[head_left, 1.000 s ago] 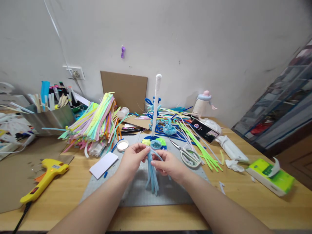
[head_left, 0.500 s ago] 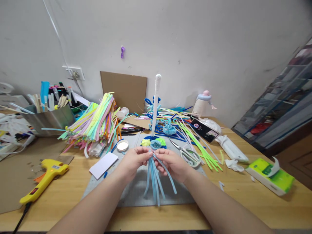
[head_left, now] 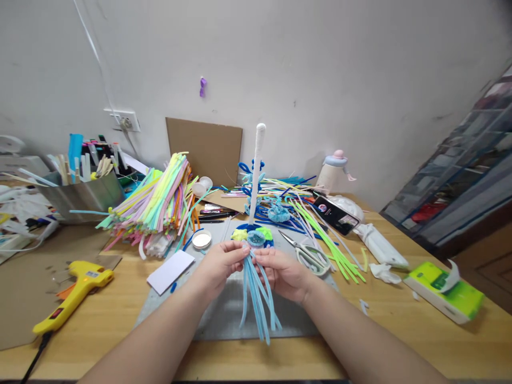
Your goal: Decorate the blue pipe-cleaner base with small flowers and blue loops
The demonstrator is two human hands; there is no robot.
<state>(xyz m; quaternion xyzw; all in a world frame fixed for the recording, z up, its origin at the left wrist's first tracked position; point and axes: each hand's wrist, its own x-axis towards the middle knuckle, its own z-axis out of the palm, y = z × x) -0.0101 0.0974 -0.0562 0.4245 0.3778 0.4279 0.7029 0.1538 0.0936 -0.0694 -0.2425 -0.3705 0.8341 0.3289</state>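
Note:
My left hand [head_left: 219,265] and my right hand [head_left: 280,273] are both closed on the top of a bunch of light blue pipe cleaners [head_left: 258,298]. The loose ends hang down over a grey mat [head_left: 224,314]. Just beyond my fingers stands a white wrapped post [head_left: 256,170] on a blue base with yellow and green fuzzy bits [head_left: 253,234]. Scissors [head_left: 308,253] lie right of my right hand.
A big pile of coloured pipe cleaners [head_left: 156,202] lies at the left, with a metal pen holder [head_left: 80,186] behind. A yellow glue gun [head_left: 72,293] rests front left. A white card [head_left: 170,271], a phone [head_left: 335,214] and a green tissue pack [head_left: 444,290] are also on the wooden table [head_left: 400,325].
My hands have come closer together on the bunch. The hanging strands have swung and spread a little, reaching lower toward the mat's front edge.

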